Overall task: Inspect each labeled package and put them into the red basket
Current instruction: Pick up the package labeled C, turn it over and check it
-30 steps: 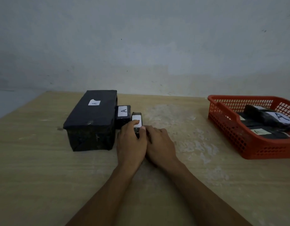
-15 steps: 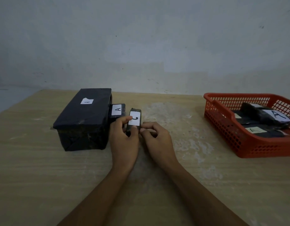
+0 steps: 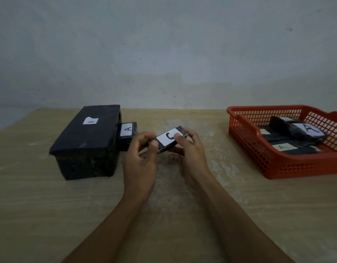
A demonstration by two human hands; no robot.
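A small black package with a white label marked C (image 3: 168, 139) is lifted above the table's middle. My left hand (image 3: 141, 158) pinches its near-left end and my right hand (image 3: 190, 152) grips its right end, thumb on the label. A large black box labeled A (image 3: 88, 141) sits to the left. A smaller black package labeled A (image 3: 127, 133) lies against its right side. The red basket (image 3: 258, 158) stands at the right and holds several black packages labeled A (image 3: 304, 131).
The wooden table (image 3: 40, 205) runs to a pale wall at the back. A worn, whitish patch (image 3: 220, 164) marks the surface between my hands and the basket. The table's left corner slopes off near the large box.
The small C package was lying on the table beside the other package; both hands have lifted it and turned it so its label faces up and slants to the right.
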